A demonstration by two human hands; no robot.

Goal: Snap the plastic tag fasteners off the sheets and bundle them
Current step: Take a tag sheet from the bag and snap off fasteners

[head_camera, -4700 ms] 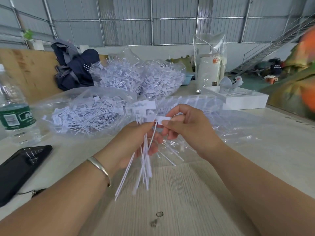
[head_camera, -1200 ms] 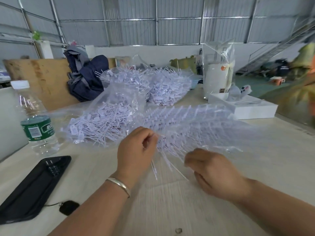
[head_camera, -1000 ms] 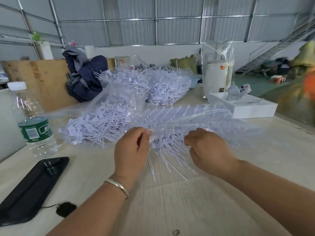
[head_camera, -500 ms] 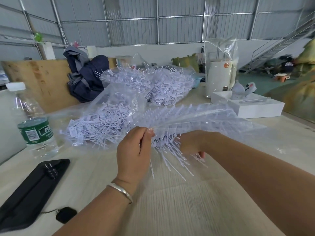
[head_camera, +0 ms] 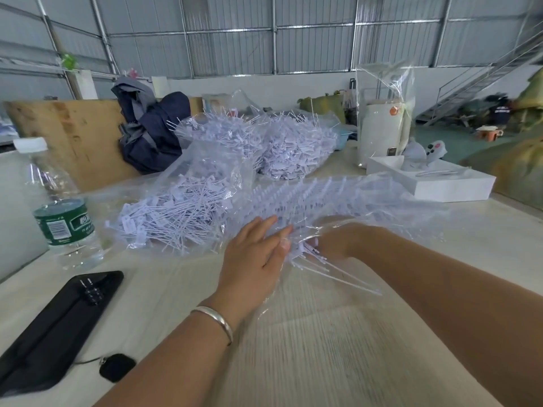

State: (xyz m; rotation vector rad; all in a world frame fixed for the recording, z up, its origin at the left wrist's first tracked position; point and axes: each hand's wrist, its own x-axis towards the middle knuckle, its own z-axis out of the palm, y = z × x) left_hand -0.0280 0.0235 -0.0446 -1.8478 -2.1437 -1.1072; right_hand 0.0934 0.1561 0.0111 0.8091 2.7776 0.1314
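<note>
A clear plastic bag (head_camera: 367, 207) lies across the table's middle, holding sheets of white tag fasteners (head_camera: 293, 198). My right hand (head_camera: 338, 240) is inside the bag's mouth, seen through the film, its fingers curled on a fastener sheet. That sheet's long stems (head_camera: 335, 270) fan out of the opening toward me. My left hand (head_camera: 252, 254), with a silver bangle on the wrist, rests flat against the bag's near edge, fingers stretched out and holding nothing. Loose snapped-off fasteners (head_camera: 173, 212) fill another clear bag to the left.
Further bags of fasteners (head_camera: 264, 142) are heaped behind. A water bottle (head_camera: 58, 207) and a black phone (head_camera: 58, 327) sit at the left. At the back right are a white box (head_camera: 440, 186) and a white canister in plastic (head_camera: 382, 133). Dark clothing (head_camera: 150, 127) lies at the back.
My right hand has gone from the table into the bag's mouth and closed on a sheet. My left hand has let go of the bag's edge and spread flat.
</note>
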